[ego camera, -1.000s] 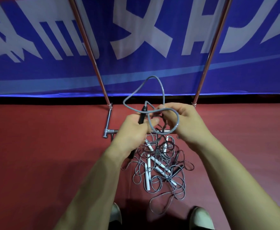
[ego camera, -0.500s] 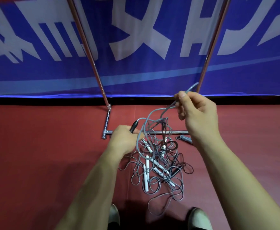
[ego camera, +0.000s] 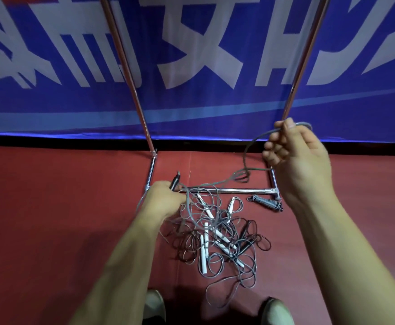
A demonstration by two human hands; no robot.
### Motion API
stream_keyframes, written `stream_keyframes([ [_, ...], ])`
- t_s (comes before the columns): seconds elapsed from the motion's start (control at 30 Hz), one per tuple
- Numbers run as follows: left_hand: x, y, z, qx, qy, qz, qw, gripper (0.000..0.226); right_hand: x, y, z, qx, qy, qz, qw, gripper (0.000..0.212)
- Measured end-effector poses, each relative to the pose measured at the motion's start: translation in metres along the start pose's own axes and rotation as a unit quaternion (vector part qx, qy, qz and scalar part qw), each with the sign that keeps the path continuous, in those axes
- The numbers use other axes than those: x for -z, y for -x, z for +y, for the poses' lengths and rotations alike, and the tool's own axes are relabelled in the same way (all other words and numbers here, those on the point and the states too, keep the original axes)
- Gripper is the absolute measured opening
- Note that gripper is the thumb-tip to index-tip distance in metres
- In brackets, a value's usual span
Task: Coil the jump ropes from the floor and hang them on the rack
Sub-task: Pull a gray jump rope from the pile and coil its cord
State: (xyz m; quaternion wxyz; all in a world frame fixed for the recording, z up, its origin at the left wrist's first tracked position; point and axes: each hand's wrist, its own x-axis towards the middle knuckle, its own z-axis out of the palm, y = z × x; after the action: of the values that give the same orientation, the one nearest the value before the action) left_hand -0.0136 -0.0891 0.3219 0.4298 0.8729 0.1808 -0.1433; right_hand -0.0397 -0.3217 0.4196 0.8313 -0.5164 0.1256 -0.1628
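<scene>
Grey rope stretched between 2 hands

Chrome rack stands far. Tangled ropes lie on red floor between the forearms. Grey rope runs left-near to right-far: left hand fisted around its black handle, tip pointing far; right hand, higher, closed on cord.

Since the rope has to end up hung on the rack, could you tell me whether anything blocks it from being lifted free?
Possibly: the grey rope, held between the left hand and right hand, trails into the tangled pile below. The rack's uprights look unobstructed; its top is out of view.
</scene>
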Motion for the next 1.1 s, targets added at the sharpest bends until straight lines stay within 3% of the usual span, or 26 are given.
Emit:
stream_keyframes([
  [0.07, 0.002, 0.005, 0.011, -0.017, 0.037, 0.026, 0.999, 0.014, 0.002, -0.001, 0.004, -0.017, 0.018, -0.011, 1.0, 0.018],
  [0.13, 0.004, 0.01, 0.024, -0.015, 0.162, -0.008, 0.987, 0.003, 0.002, -0.002, 0.01, -0.028, 0.048, -0.019, 0.998, 0.019],
  [0.23, 0.011, 0.024, 0.044, 0.021, 0.41, -0.162, 0.897, 0.019, 0.001, -0.001, 0.016, -0.061, 0.083, -0.029, 0.994, 0.023],
  [0.27, 0.013, 0.028, 0.048, 0.01, 0.422, -0.189, 0.887, 0.018, 0.0, 0.0, 0.017, -0.075, 0.079, -0.036, 0.993, 0.026],
  [0.33, 0.011, 0.035, 0.052, -0.055, 0.374, -0.226, 0.898, 0.011, -0.003, 0.002, 0.018, -0.091, 0.066, -0.059, 0.992, 0.028],
  [0.4, 0.004, 0.043, 0.056, -0.119, 0.312, -0.248, 0.909, 0.025, -0.007, 0.005, 0.017, -0.088, 0.073, -0.09, 0.989, 0.019],
  [0.47, -0.006, 0.046, 0.058, -0.159, 0.274, -0.241, 0.917, 0.029, -0.012, 0.009, 0.017, -0.069, 0.091, -0.112, 0.987, 0.019],
  [0.57, -0.013, 0.047, 0.06, -0.196, 0.226, -0.177, 0.938, 0.007, -0.015, 0.011, 0.017, -0.045, 0.116, -0.12, 0.985, 0.023],
  [0.63, -0.013, 0.044, 0.058, -0.196, 0.223, -0.149, 0.943, 0.022, -0.014, 0.011, 0.019, -0.045, 0.151, -0.144, 0.977, 0.012],
  [0.7, -0.008, 0.046, 0.06, -0.18, 0.279, -0.168, 0.928, 0.026, -0.01, 0.011, 0.023, -0.067, 0.189, -0.198, 0.959, 0.015],
  [0.8, -0.002, 0.049, 0.064, -0.159, 0.343, -0.198, 0.905, 0.027, -0.003, 0.014, 0.036, -0.104, 0.255, -0.297, 0.914, 0.021],
  [0.9, 0.003, 0.05, 0.066, -0.136, 0.395, -0.198, 0.887, 0.032, 0.003, 0.016, 0.05, -0.089, 0.353, -0.363, 0.858, 0.005],
  [1.0, 0.01, 0.05, 0.068, -0.122, 0.429, -0.184, 0.876, 0.029, 0.006, 0.014, 0.055, -0.068, 0.442, -0.371, 0.813, 0.013],
  [1.1, 0.012, 0.05, 0.068, -0.125, 0.45, -0.164, 0.869, 0.026, 0.009, 0.012, 0.057, -0.06, 0.477, -0.337, 0.809, 0.018],
])
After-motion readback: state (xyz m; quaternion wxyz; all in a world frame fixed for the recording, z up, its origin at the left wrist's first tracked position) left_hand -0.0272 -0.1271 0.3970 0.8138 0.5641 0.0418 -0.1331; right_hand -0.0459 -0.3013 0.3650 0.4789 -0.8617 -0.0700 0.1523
